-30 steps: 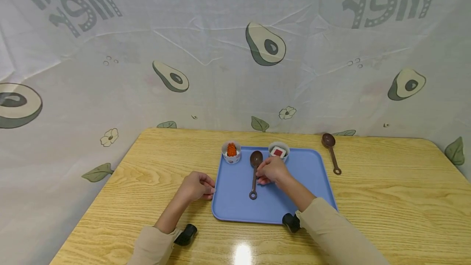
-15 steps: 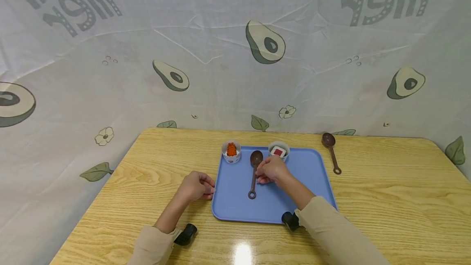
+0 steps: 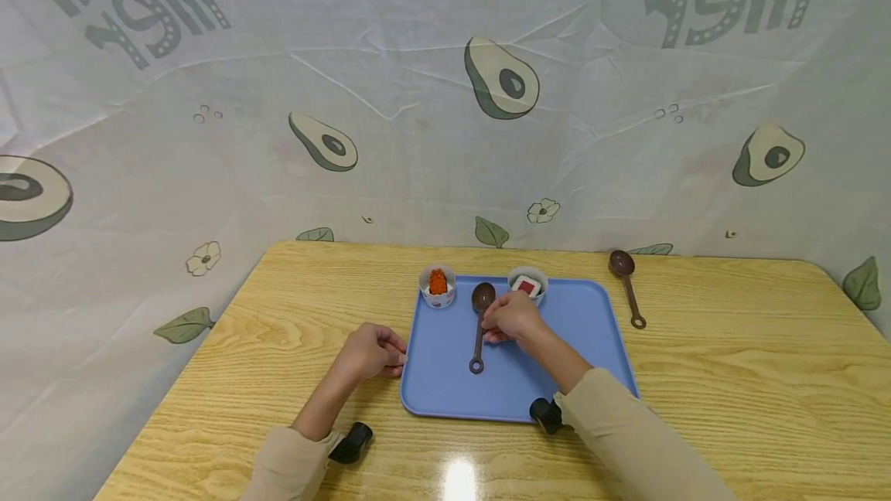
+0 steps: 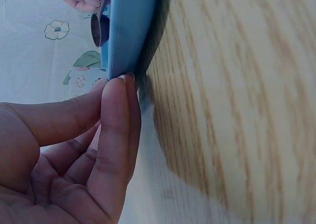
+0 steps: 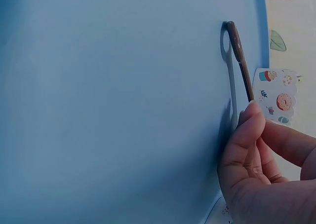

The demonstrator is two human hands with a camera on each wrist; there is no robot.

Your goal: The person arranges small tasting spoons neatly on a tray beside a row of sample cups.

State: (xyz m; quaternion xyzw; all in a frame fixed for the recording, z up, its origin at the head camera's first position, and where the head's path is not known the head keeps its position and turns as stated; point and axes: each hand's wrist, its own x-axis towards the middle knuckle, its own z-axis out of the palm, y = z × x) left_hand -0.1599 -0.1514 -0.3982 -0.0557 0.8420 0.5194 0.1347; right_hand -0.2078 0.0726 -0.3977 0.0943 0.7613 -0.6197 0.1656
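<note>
In the head view, a brown measuring spoon [image 3: 477,348] lies lengthwise over the blue tray [image 3: 445,394], bowl toward the back. My right hand [image 3: 513,317] pinches its handle just below the bowl. The right wrist view shows the ring end of the spoon [image 5: 238,45] raised a little over the tray, casting a shadow. At the tray's left edge, my left hand [image 3: 374,352] pinches the rim between thumb and fingers, seen close up on the tray [image 4: 129,34] in the left wrist view.
Two paper cups stand at the tray's back: the left cup [image 3: 439,302] holds an orange piece [image 3: 438,281], the right cup [image 3: 544,285] a white block with a red centre [image 3: 526,286]. Another brown spoon [image 3: 629,296] lies on the wooden table [image 3: 724,346]. A printed cloth [image 3: 418,138] hangs behind.
My right hand and the spoon have shifted very slightly left and away from me. The left hand has stayed at the tray's edge.
</note>
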